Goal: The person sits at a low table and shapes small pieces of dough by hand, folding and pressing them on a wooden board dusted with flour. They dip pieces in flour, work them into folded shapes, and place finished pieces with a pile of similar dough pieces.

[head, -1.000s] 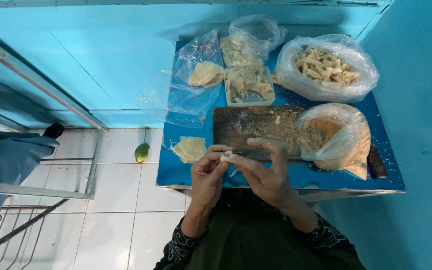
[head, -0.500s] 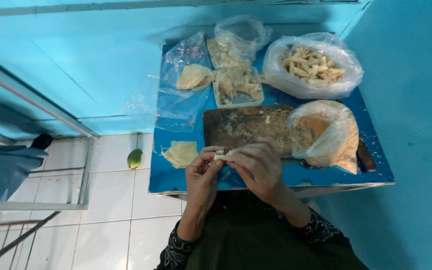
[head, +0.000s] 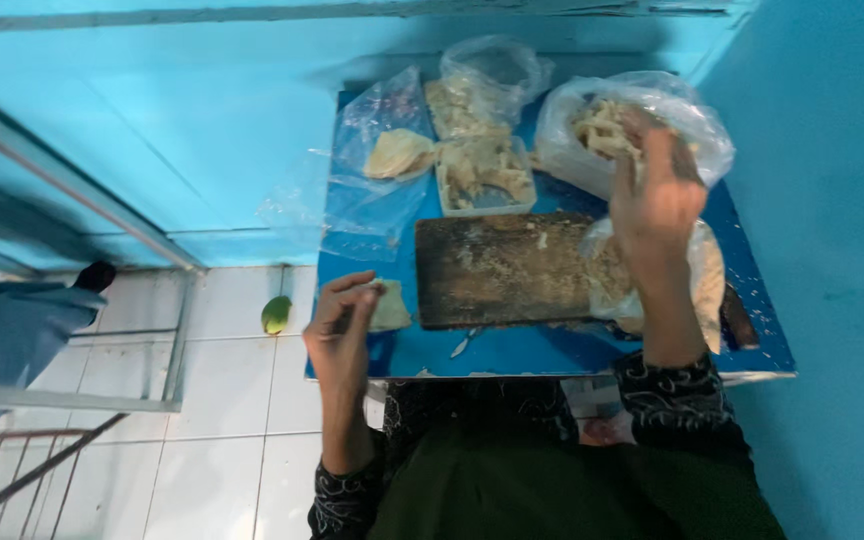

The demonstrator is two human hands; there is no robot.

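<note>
My right hand is stretched out over a clear plastic bag full of pale rolled pieces at the back right of the blue table. Its fingertips dip into the bag's mouth, and what they hold is hidden. My left hand is at the table's front left corner, fingers pinched on the edge of a small stack of pale thin sheets. A dark wooden board dusted with crumbs lies between my hands.
A white tray of pale filling and two more plastic bags sit at the back. Another bag lies under my right forearm. A green fruit lies on the tiled floor. A metal frame and a person's blue clothing are at left.
My hands, together at the table's front edge on a small pale piece, have parted. The right went up to the bag of rolls; the left moved to the sheets.
</note>
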